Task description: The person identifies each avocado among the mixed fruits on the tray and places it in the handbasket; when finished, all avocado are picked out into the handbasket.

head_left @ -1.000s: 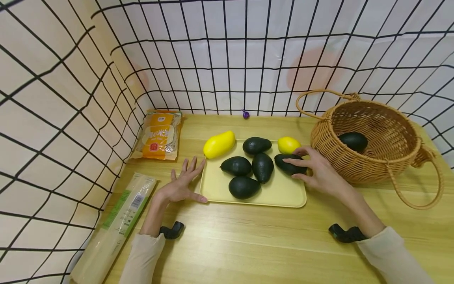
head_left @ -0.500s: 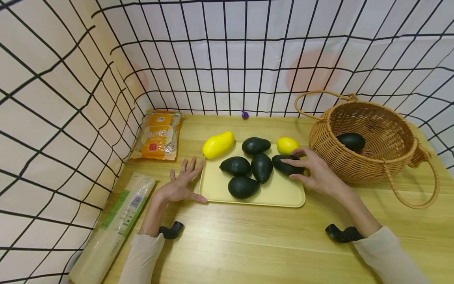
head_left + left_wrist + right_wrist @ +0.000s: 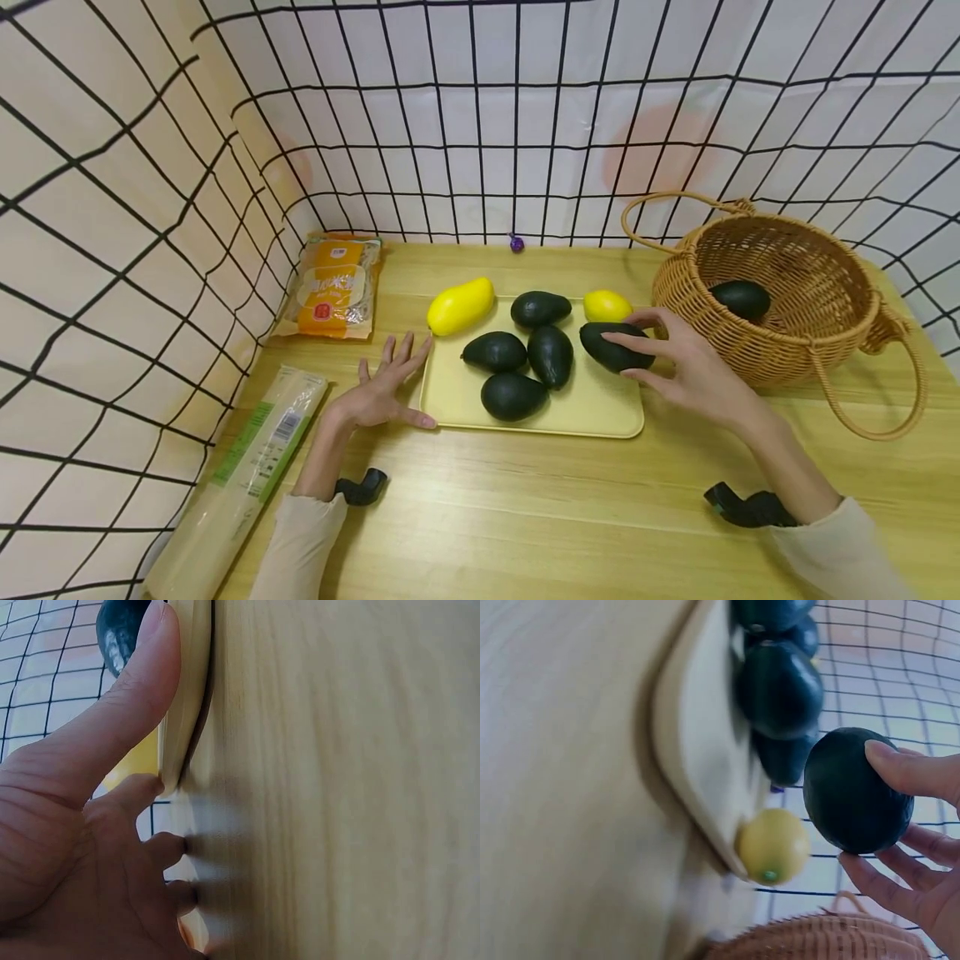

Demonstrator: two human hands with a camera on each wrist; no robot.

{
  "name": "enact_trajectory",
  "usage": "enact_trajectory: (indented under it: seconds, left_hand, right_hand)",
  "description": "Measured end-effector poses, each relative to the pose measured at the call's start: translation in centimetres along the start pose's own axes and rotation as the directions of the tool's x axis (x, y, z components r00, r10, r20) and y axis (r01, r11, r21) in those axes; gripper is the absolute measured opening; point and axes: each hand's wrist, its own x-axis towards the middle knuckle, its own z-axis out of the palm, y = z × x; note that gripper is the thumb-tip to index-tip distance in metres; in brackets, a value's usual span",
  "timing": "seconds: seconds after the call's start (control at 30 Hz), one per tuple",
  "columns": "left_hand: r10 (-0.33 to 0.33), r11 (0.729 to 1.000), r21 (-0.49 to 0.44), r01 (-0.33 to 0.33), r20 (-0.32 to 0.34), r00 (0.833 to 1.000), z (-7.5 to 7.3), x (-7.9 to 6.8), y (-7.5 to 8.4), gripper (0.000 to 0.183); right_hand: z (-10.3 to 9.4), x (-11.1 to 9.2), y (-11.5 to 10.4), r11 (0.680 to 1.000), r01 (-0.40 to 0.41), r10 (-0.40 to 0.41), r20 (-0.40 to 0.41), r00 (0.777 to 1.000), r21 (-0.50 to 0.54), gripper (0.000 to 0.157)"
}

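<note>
My right hand [image 3: 693, 367] pinches a dark green avocado [image 3: 613, 348] between thumb and fingers at the tray's right side. In the right wrist view this held avocado [image 3: 847, 791] hangs clear of the tray. Several other avocados lie on the pale yellow tray [image 3: 592, 408], one of them the upright-lying avocado [image 3: 551, 357] in the middle. My left hand [image 3: 378, 398] has its fingers spread on the table, with thumb and index finger touching the tray's left edge. A yellow mango [image 3: 461, 306] rests over the back left corner; a lemon [image 3: 606, 306] sits at the back right.
Right of the tray stands a wicker basket [image 3: 757, 354] with two handles and an avocado [image 3: 742, 298] inside. An orange food packet [image 3: 333, 286] and a long clear-wrapped pack [image 3: 251, 467] lie left. Black wire grid [image 3: 517, 146] borders the table, with a small purple object [image 3: 517, 242] before it.
My right hand has raised the avocado off the tray, after first nudging it slightly left. The middle avocado has shifted a little. My left hand has stayed at the tray edge.
</note>
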Motion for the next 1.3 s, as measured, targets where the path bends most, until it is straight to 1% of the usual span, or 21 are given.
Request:
enact_trajectory:
  seconds: [0.1,0.17,0.2,0.33,0.43,0.5,0.6,0.63,0.67,0.7,0.73,0.77,0.8,0.87,0.97,1.07,1.13,1.3]
  left_hand:
    - [0.002,1.000,-0.001,-0.002,-0.002,1.000,0.0,0.0,-0.1,0.121]
    - [0.004,1.000,0.002,-0.004,-0.002,1.000,0.0,0.1,-0.1,0.121]
    - [0.005,1.000,0.005,-0.005,-0.002,1.000,0.0,0.1,-0.1,0.121]
    - [0.009,1.000,0.016,-0.009,0.002,1.000,-0.1,0.1,-0.1,0.120]
    - [0.009,1.000,0.017,-0.009,0.004,1.000,-0.1,0.2,-0.1,0.121]
    - [0.008,1.000,0.016,-0.008,0.006,1.000,-0.1,0.2,-0.2,0.121]
    - [0.006,1.000,0.016,-0.006,0.007,1.000,-0.1,0.1,-0.3,0.121]
    - [0.006,1.000,0.016,-0.006,0.007,1.000,-0.1,0.1,-0.3,0.121]
    - [0.006,1.000,0.019,-0.006,0.006,1.000,-0.1,0.1,-0.3,0.121]
    - [0.006,1.000,0.022,-0.006,0.006,1.000,0.0,0.1,-0.3,0.121]
    - [0.006,1.000,0.024,-0.006,0.005,1.000,0.0,0.1,-0.3,0.121]
    - [0.006,1.000,0.027,-0.006,0.005,1.000,0.0,0.1,-0.3,0.121]
    - [0.005,1.000,0.028,-0.005,0.006,1.000,-0.1,0.1,-0.3,0.121]
    - [0.005,1.000,0.030,-0.005,0.007,1.000,-0.1,0.1,-0.3,0.122]
    - [0.002,0.999,0.032,-0.002,0.009,1.000,-0.1,0.1,-0.2,0.122]
    - [0.001,0.999,0.035,-0.001,0.008,1.000,-0.1,0.1,-0.2,0.122]
    - [0.001,0.999,0.035,-0.002,0.008,1.000,-0.1,0.1,-0.2,0.122]
    - [0.001,0.999,0.039,-0.001,0.012,1.000,0.0,0.0,-0.1,0.121]
  right_hand:
    - [-1.3,0.0,-0.4,1.000,-0.014,0.014,-0.014,1.000,0.012,0.055]
    - [-2.4,-0.1,-0.5,1.000,-0.019,0.019,-0.036,0.999,0.011,0.048]
    - [-3.0,-0.1,-0.6,1.000,-0.019,0.020,-0.053,0.998,0.010,0.044]
    - [-5.1,-0.2,-0.5,0.999,-0.045,0.044,-0.151,0.988,0.000,0.044]
    - [-6.7,-0.3,-0.1,0.998,-0.067,0.066,-0.242,0.968,0.007,0.053]
    - [-7.6,-0.4,0.2,0.995,-0.102,0.100,-0.295,0.950,0.010,0.052]
    - [-8.8,-0.7,0.8,0.987,-0.164,0.150,-0.360,0.921,-0.007,0.039]
    - [-9.1,-0.8,1.0,0.982,-0.190,0.170,-0.377,0.910,-0.015,0.041]
    - [-9.4,-0.9,1.2,0.977,-0.212,0.187,-0.395,0.900,-0.020,0.048]
    - [-9.7,-1.1,1.5,0.971,-0.235,0.202,-0.409,0.890,-0.031,0.055]
    - [-9.9,-1.2,1.8,0.966,-0.256,0.216,-0.421,0.881,-0.041,0.057]
    - [-10.1,-1.4,2.1,0.959,-0.281,0.239,-0.431,0.870,-0.037,0.062]
    - [-10.2,-1.7,2.5,0.952,-0.306,0.263,-0.438,0.860,-0.030,0.064]
    - [-10.4,-2.3,3.3,0.933,-0.359,0.317,-0.445,0.838,-0.011,0.064]
    - [-10.4,-3.0,4.6,0.897,-0.441,0.410,-0.446,0.795,0.038,0.059]
    - [-10.1,-3.7,5.8,0.854,-0.519,0.480,-0.436,0.761,0.036,0.055]
    - [-9.8,-4.2,6.5,0.833,-0.552,0.507,-0.429,0.748,0.022,0.055]
    - [-9.2,-4.8,7.8,0.805,-0.591,0.519,-0.415,0.747,-0.058,0.056]
